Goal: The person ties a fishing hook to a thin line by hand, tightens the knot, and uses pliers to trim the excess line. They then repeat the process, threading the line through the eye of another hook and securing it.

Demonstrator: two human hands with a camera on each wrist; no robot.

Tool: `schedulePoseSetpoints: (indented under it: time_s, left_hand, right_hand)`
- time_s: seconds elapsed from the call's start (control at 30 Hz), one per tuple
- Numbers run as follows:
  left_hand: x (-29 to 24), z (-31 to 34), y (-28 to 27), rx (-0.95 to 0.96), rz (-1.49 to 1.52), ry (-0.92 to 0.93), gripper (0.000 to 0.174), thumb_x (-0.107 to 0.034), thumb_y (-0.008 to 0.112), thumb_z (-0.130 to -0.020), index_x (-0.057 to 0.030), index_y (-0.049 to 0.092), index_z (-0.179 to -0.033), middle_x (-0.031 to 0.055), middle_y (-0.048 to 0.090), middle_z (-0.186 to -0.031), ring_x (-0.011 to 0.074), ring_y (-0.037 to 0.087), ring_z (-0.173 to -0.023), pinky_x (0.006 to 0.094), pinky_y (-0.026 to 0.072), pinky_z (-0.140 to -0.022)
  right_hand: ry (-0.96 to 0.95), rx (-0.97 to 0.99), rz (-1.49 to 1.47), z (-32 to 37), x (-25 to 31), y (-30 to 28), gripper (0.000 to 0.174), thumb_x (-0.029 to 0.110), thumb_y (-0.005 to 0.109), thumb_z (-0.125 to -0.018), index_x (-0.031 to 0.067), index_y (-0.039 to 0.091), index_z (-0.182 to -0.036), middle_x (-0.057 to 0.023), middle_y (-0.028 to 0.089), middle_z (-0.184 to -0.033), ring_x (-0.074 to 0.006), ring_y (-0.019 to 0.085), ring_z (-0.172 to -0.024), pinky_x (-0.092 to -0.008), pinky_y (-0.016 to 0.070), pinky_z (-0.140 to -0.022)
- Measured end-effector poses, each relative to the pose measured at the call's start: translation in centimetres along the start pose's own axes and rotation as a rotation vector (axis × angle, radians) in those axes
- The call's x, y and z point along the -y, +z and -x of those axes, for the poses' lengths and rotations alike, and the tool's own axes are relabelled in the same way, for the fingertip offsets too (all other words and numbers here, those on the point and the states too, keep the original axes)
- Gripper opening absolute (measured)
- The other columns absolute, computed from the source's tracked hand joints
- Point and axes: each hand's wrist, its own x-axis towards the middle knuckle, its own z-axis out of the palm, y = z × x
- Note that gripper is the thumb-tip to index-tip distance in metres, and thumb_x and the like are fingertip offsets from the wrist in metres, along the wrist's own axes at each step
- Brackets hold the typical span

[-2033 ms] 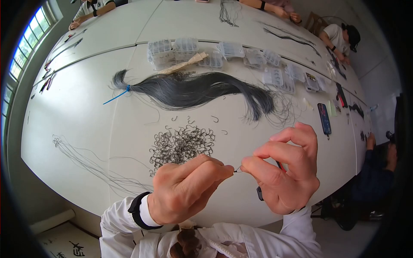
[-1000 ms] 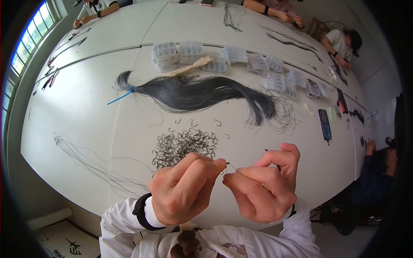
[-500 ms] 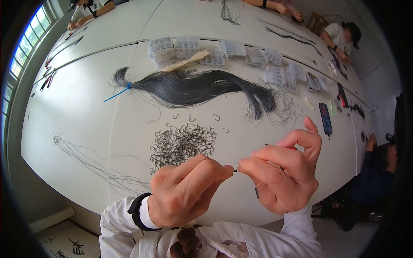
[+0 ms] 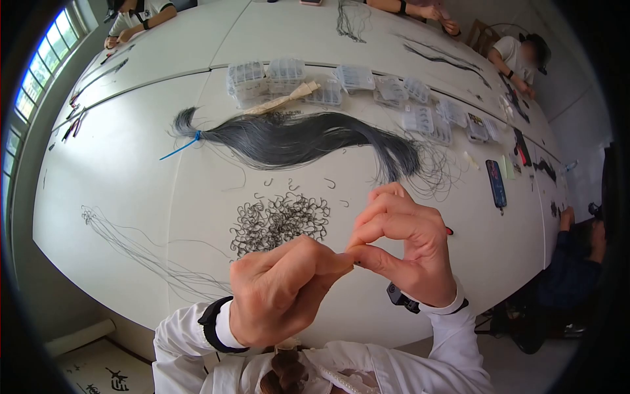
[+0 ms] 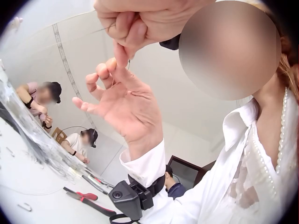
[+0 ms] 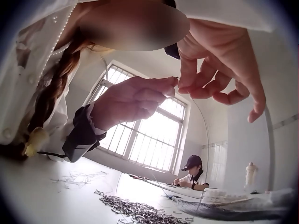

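In the head view my left hand (image 4: 282, 289) pinches a fishhook between thumb and index finger. Only a dark bit of the fishhook (image 5: 129, 61) shows at the fingertips; the rest is hidden. My right hand (image 4: 410, 246) meets it there, thumb and index finger pinching thin fishing line (image 6: 205, 122) right by the hook, with its other fingers spread. The line curves away below the right hand in the right wrist view. Beyond the left hand lies a heap of dark fishhooks (image 4: 279, 220) on the white table (image 4: 118, 171).
Behind the heap lies a grey bundle of line (image 4: 289, 138) tied with a blue tie (image 4: 180, 144). Clear plastic boxes (image 4: 246, 79) stand farther back. Hooks with lines (image 4: 144, 246) lie at left, a phone (image 4: 496, 184) at right. Red-handled pliers (image 5: 88, 200) lie near the right wrist.
My right hand moves in toward the left and back out, and now turns upright with its fingertips against the left ones. The left hand keeps its pinch and shifts only slightly.
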Motion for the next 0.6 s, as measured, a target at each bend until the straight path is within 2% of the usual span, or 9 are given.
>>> schedulePoseSetpoints:
  time_s: [0.17,0.2,0.27,0.37,0.43,0.47,0.53,0.57,0.6]
  left_hand:
    - [0.1,0.1,0.4,-0.102,-0.100,0.024,0.012,0.011,0.066,-0.073,0.0004,0.060,-0.075,0.0088,0.064,-0.065,0.0148,0.064,-0.056,0.0214,0.0473,-0.049]
    - [0.2,0.1,0.6,-0.104,-0.101,0.025,0.012,0.011,0.066,-0.073,0.0004,0.060,-0.075,0.0088,0.064,-0.065,0.0148,0.064,-0.056,0.0214,0.0473,-0.049]
    - [0.2,0.1,0.8,-0.205,-0.094,0.054,0.014,0.011,0.066,-0.073,0.0003,0.061,-0.080,0.0073,0.056,-0.063,0.0164,0.057,-0.049,0.0248,0.0437,-0.044]
    - [0.2,-0.1,0.6,-0.226,-0.139,0.050,0.014,0.012,0.065,-0.073,0.0014,0.060,-0.080,0.0082,0.056,-0.063,0.0166,0.057,-0.050,0.0256,0.0445,-0.044]
    - [0.2,-0.1,0.7,-0.234,-0.166,0.045,0.013,0.012,0.066,-0.073,0.0012,0.060,-0.077,0.0081,0.058,-0.063,0.0146,0.057,-0.050,0.0237,0.0433,-0.045]
    - [0.2,-0.1,0.8,-0.241,-0.192,0.042,0.012,0.011,0.067,-0.072,0.0010,0.060,-0.075,0.0081,0.061,-0.063,0.0127,0.056,-0.049,0.0219,0.0420,-0.045]
    - [0.1,-0.1,0.8,-0.240,-0.199,0.037,0.012,0.010,0.067,-0.072,0.0008,0.060,-0.074,0.0083,0.061,-0.063,0.0129,0.057,-0.049,0.0219,0.0421,-0.046]
    - [0.1,-0.1,0.8,-0.240,-0.205,0.035,0.012,0.010,0.068,-0.072,0.0006,0.060,-0.074,0.0085,0.061,-0.063,0.0132,0.057,-0.050,0.0218,0.0422,-0.046]
    - [0.1,0.0,0.8,-0.240,-0.205,0.034,0.012,0.010,0.068,-0.072,0.0006,0.060,-0.074,0.0085,0.061,-0.063,0.0132,0.057,-0.050,0.0218,0.0422,-0.046]
  right_hand:
    - [0.072,0.050,-0.125,-0.1,-0.4,0.5,0.008,0.007,0.074,-0.071,0.0066,0.067,-0.076,-0.0024,0.061,-0.073,-0.0180,0.052,-0.076,-0.0290,0.0399,-0.071]
    - [0.092,0.018,-0.127,0.0,-0.3,0.7,0.008,0.007,0.074,-0.072,0.0065,0.067,-0.075,-0.0023,0.061,-0.074,-0.0181,0.052,-0.075,-0.0292,0.0395,-0.072]
    - [0.111,-0.013,-0.130,0.3,-0.1,1.2,0.008,0.007,0.074,-0.072,0.0065,0.067,-0.075,-0.0022,0.061,-0.074,-0.0182,0.052,-0.075,-0.0294,0.0390,-0.072]
    - [0.091,-0.081,-0.082,0.7,0.5,2.1,0.007,0.007,0.073,-0.071,0.0065,0.066,-0.074,-0.0005,0.061,-0.075,-0.0176,0.051,-0.075,-0.0295,0.0381,-0.073]
    - [-0.050,-0.173,0.219,1.1,0.7,2.5,0.011,0.008,0.074,-0.067,0.0077,0.066,-0.074,0.0024,0.059,-0.077,-0.0164,0.050,-0.076,-0.0363,0.0382,-0.078]
    - [-0.050,-0.172,0.219,1.3,1.0,2.6,0.011,0.008,0.074,-0.067,0.0077,0.066,-0.074,0.0024,0.059,-0.077,-0.0164,0.050,-0.076,-0.0363,0.0382,-0.078]
    - [-0.210,-0.266,0.607,1.6,1.7,2.8,0.015,0.010,0.073,-0.058,0.0096,0.067,-0.072,0.0056,0.058,-0.078,-0.0152,0.050,-0.076,-0.0482,0.0367,-0.084]
    - [-0.210,-0.265,0.606,1.9,1.8,3.2,0.015,0.010,0.073,-0.058,0.0096,0.067,-0.072,0.0056,0.058,-0.078,-0.0152,0.050,-0.076,-0.0482,0.0367,-0.084]
    - [-0.267,-0.312,0.715,2.2,1.8,3.5,0.016,0.011,0.072,-0.056,0.0108,0.067,-0.070,0.0067,0.057,-0.079,-0.0148,0.050,-0.077,-0.0542,0.0341,-0.086]
